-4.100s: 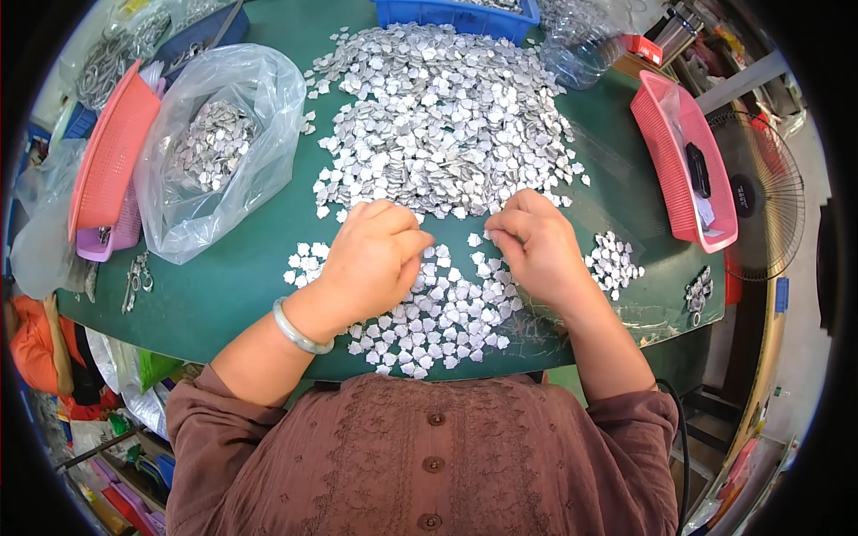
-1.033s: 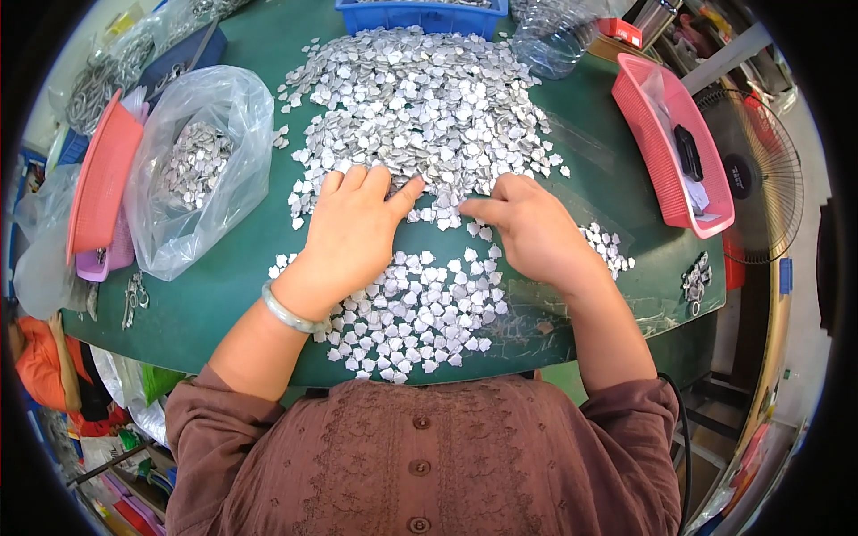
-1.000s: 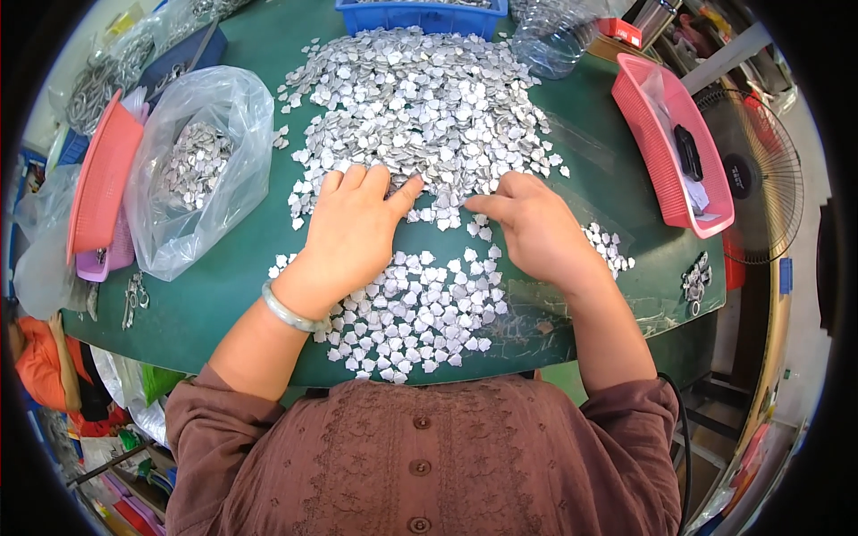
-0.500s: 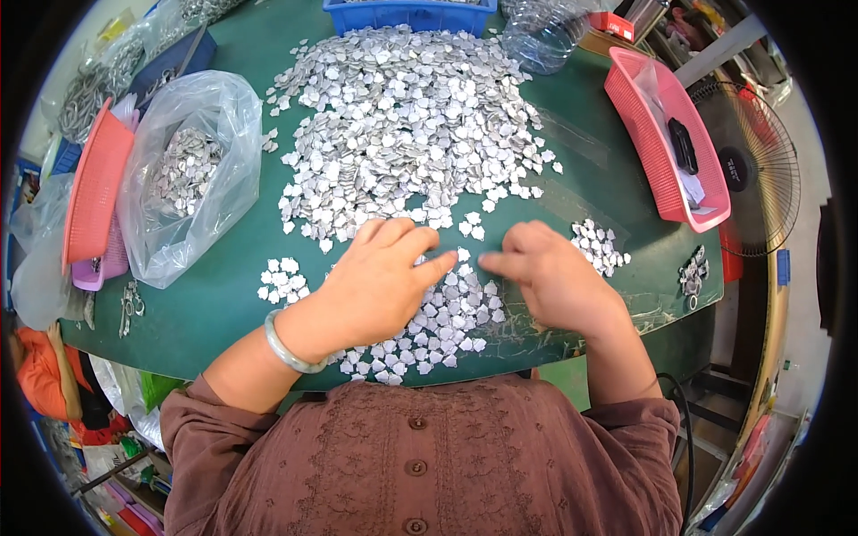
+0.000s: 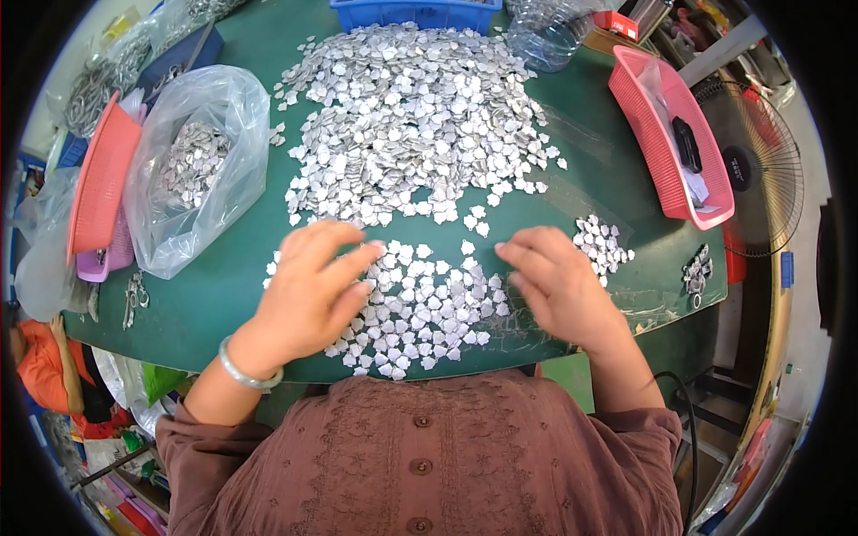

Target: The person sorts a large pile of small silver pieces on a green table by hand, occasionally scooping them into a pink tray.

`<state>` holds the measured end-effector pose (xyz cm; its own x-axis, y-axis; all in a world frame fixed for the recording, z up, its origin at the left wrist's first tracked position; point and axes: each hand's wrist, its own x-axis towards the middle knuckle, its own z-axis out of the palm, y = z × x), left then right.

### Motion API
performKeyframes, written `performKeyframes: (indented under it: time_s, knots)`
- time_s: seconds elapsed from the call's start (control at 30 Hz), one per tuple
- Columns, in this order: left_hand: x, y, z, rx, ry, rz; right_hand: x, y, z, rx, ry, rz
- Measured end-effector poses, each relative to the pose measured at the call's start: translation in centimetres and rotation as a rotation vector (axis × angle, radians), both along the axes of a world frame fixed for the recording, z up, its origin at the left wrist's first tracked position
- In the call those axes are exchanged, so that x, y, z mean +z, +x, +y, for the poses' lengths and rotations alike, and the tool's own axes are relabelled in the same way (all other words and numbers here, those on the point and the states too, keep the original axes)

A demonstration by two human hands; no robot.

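Note:
Flat silver-grey metal pieces with lobed edges lie in a loose, mostly single layer near the table's front edge. At the left side of this layer is my left hand, its fingers apart and bent, thumb and fingertips over or beside the outermost pieces. It partly covers a small group at the left. Across the layer, my right hand hovers with thumb and fingers apart and nothing visible in them. Close to its outer side sits a small cluster of pieces. Beyond both hands rises a large heap of the same pieces.
On the green table stands a clear plastic bag of pieces at left, beside a pink basket. Another pink basket and a fan are at right. A blue bin stands at the back.
My left hand has moved left, away from the middle of the near layer, uncovering pieces there and covering much of the small left group. My right hand has shifted slightly right, its fingers spreading.

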<state>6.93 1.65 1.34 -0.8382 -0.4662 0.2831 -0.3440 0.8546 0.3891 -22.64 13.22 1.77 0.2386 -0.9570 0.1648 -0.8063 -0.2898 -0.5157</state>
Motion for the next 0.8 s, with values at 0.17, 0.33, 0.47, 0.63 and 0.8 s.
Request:
performKeyframes:
  time_s: [0.17, 0.33, 0.47, 0.63, 0.8]
  knots:
    - [-1.0, 5.4, 1.3, 0.225, 0.024, -0.085, -1.7, 2.0, 1.1, 0.162, 0.024, 0.098]
    - [-2.5, 6.4, 2.8, 0.199, 0.094, -0.2, -2.6, 5.3, 1.0, 0.246, 0.053, 0.178]
    - [-2.6, 5.8, 3.5, 0.159, 0.083, -0.213, -2.8, 6.7, -0.1, 0.283, 0.014, 0.191]
    - [-2.7, 4.5, 4.0, 0.141, 0.035, -0.23, -2.5, 8.1, -1.8, 0.33, 0.026, 0.261]
    - [-3.6, 4.3, 4.4, 0.181, 0.026, -0.197, -2.5, 8.1, -1.6, 0.327, 0.011, 0.285]
